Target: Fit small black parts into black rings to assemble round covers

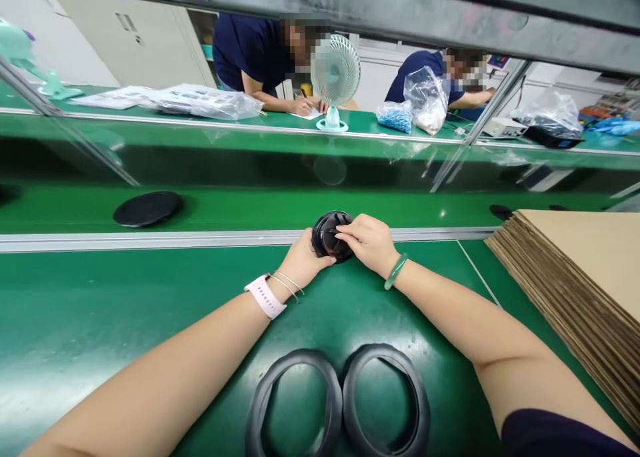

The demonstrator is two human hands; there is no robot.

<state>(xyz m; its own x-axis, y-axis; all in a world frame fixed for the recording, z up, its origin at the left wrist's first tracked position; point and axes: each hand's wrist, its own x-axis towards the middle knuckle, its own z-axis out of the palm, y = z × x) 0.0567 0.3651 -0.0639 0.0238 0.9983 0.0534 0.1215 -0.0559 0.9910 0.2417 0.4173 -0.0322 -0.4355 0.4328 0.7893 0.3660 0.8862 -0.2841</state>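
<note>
A round black part (332,237), glossy and dark, is held up near the rail at the table's far edge. My left hand (305,253) grips it from its left side, thumb along the lower rim. Across its face reaches my right hand (371,242), with thumb and fingers pinched at the middle; whatever small thing they hold is too small to make out. Closer to me, two black rubber-like rings lie side by side, a left ring (254,403) and a right ring (423,403), touching or nearly so.
Cardboard sheets (575,257) are stacked at the right. Beyond the metal rail (150,241), a flat black disc (147,208) lies on a green belt-like strip. Two people work at the far bench, near a small fan (335,70) and plastic bags (425,100).
</note>
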